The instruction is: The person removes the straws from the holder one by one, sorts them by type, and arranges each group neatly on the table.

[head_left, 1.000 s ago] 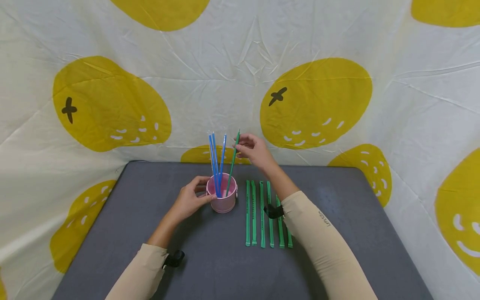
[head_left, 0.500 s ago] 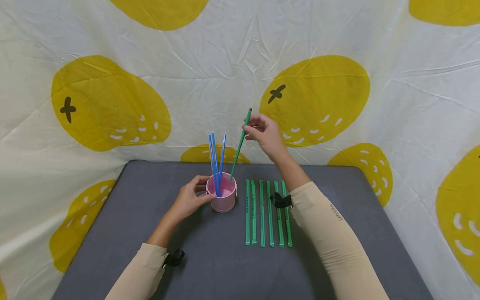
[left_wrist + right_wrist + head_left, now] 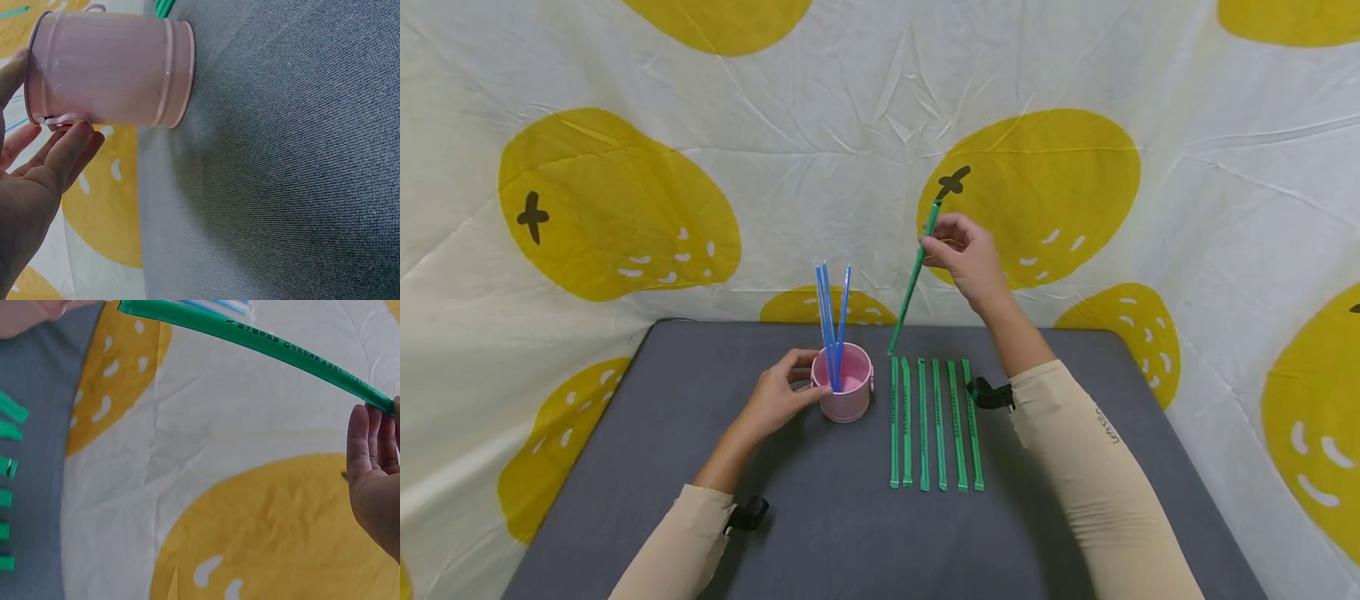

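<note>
My right hand (image 3: 970, 258) pinches a green paper-wrapped straw (image 3: 913, 283) near its upper end and holds it tilted in the air, its lower end close over the row of straws. Printed dark lettering runs along this straw in the right wrist view. My left hand (image 3: 778, 392) holds a small pink metal bucket (image 3: 846, 407), thumb at the near rim and fingers by the handle lug on its left side. Several blue straws (image 3: 831, 325) in clear wrappers stand in the bucket, leaning against its wall.
Several green wrapped straws (image 3: 922, 433) lie side by side on the dark grey table (image 3: 850, 533), right of the bucket. Behind the table's far edge hangs a white cloth (image 3: 820, 192) printed with yellow fruit.
The right hand has lifted the green straw up out of the bucket and carried it to the right. The left hand has stayed at the bucket.
</note>
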